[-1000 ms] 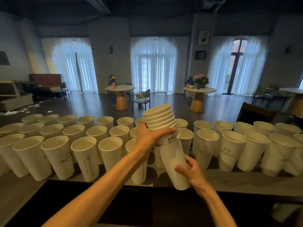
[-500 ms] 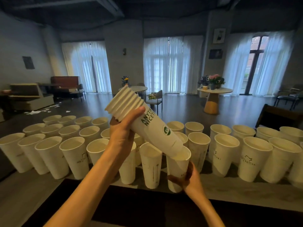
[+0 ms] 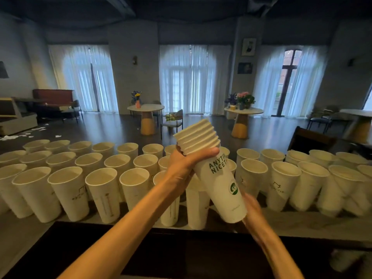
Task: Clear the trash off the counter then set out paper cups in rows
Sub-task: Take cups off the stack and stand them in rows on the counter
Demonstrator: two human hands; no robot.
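My left hand (image 3: 181,168) is shut around a nested stack of white paper cups (image 3: 219,184) just below the rims, and the stack tilts with its base toward me and to the right. My right hand (image 3: 252,208) is blurred and sits at the stack's base, its fingers partly hidden behind it. Rows of upright paper cups (image 3: 102,178) fill the grey counter (image 3: 302,224) on the left. More cups (image 3: 285,178) stand on the right. One cup (image 3: 196,208) stands in the front row right under the stack.
A dark lower ledge (image 3: 181,254) runs along the counter's near edge. Beyond the counter are two round tables with flowers (image 3: 147,109) (image 3: 243,112), a dark chair back (image 3: 312,137) at the right, and paper scraps (image 3: 16,135) on the floor far left.
My right hand set a single cup down in the front row, let it go and came back up to the stack's base. My left hand swung the stack's rims from the left to above centre.
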